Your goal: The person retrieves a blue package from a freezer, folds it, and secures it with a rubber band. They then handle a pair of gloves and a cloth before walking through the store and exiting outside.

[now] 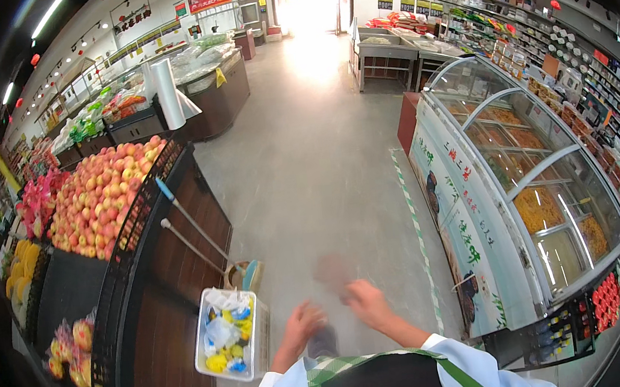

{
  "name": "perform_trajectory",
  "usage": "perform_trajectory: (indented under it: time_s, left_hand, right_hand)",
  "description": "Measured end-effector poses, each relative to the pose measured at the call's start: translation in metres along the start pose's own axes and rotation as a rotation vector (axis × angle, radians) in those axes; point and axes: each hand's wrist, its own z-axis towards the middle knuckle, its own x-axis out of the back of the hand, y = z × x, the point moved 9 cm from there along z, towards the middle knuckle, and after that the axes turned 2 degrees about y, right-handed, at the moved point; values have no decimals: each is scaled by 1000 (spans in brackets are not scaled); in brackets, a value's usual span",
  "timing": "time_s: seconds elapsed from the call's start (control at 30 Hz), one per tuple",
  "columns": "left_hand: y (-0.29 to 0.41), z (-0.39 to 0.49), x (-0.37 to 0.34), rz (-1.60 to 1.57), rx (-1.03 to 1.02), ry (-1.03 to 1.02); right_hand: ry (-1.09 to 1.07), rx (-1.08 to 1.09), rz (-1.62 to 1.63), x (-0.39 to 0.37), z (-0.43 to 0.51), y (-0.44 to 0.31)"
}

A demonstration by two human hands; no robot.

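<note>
My left hand [305, 323] is low in front of my body with its fingers curled and blurred. I cannot make out anything in it. To its right, my right hand [368, 302] reaches forward with bent fingers. Just beyond these fingers is a blurred brownish shape [334, 273]; whether the hand touches it cannot be told. One dark shoe [323, 342] shows on the grey floor [309, 182] below my hands. Left of my left hand stands a white plastic bin [264, 323] filled with crumpled plastic bags and yellow and blue scraps [228, 332].
A wood-sided produce stand [164, 316] with heaped apples [112, 197] runs along the left. Two long handles [194, 222] lean against it above a dustpan [250, 275]. A glass-topped food display case [534, 170] lines the right. The aisle leads to a bright doorway [314, 0].
</note>
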Motion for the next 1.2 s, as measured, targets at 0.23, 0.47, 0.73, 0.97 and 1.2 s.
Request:
perform_trajectory:
  time_s: [0.23,0.47,0.73,0.97,1.2]
  left_hand:
    - [131,236,-19,-367,-175,-120]
    - [184,450,-82,-160,-29,-159]
    - [230,685,-143,208,23,-321]
    - [324,838,-161,512,-76,-281]
    - [404,999,-119,-183,-208,-43]
  right_hand:
    - [-16,310,-141,-50,180,47]
    - [245,-895,-194,-1,168,376]
    - [271,-1291,-1,-22,213,601]
    - [-145,-843,1004,-121,653,578]
    - [-532,-481,562,-181,877,609]
